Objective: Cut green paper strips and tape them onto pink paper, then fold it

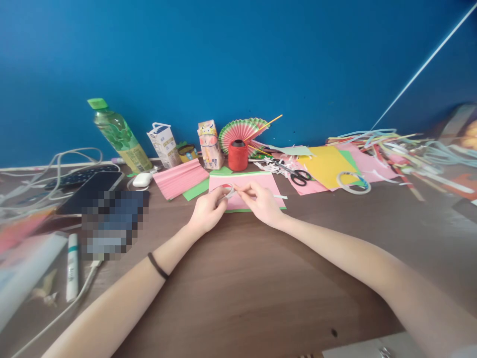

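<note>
My left hand is closed around a small roll of tape, holding it over a pink sheet of paper. Thumb and fingers of my right hand pinch at the roll's right edge, where the loose end of tape seems to be; the end itself is too small to make out. Green strips run along the sheet's top and bottom edges. A white strip lies across its right side, sticking out past the edge. Beneath both hands, part of the sheet is hidden.
Pleated pink paper lies left, by a drink bottle and cartons. A red thread spool stands before a paper fan. Scissors, yellow paper and another tape roll are right; a phone and cables lie left.
</note>
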Demonstrator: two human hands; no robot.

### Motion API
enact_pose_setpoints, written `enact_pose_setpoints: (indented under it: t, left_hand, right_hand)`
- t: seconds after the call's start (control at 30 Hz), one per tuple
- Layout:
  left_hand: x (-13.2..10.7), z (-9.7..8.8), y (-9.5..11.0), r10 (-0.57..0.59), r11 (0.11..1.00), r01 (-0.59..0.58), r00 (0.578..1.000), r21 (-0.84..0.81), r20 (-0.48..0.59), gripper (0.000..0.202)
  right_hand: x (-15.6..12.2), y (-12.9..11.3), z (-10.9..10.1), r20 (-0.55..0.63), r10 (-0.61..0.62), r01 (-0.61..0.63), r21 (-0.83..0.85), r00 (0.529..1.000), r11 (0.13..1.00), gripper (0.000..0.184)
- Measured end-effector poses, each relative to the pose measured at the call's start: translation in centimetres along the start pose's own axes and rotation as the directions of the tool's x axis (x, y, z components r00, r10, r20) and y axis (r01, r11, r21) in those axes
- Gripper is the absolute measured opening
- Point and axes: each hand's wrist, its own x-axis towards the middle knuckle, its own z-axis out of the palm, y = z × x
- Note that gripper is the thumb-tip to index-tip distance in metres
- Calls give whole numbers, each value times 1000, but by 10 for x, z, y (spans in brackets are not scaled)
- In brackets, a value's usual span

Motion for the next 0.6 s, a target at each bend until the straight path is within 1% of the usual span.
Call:
enact_pose_setpoints:
  t: [0.07, 0.17, 0.4, 0.6]
  left_hand:
    - [0, 0, 0, -5, 1000, 5, 1000, -11, -10, 29]
    - [0, 0, -1, -14, 997, 13, 1000, -76, -14, 28]
    - [2, 0, -3, -53, 979, 49, 999, -199, -14, 26]
    - [2, 0, -1, -92, 921, 92, 996, -379, 17, 23]
  right_hand:
    - [0, 0, 0, -11, 6, -6, 0, 1000, 1000, 14]
    - [-1, 2, 1, 1, 2, -2, 13, 1000, 1000, 13]
    - [-4, 5, -1, 106, -46, 49, -23, 993, 999, 7]
    - [-4, 2, -3, 176, -70, 86, -83, 982, 993, 6]
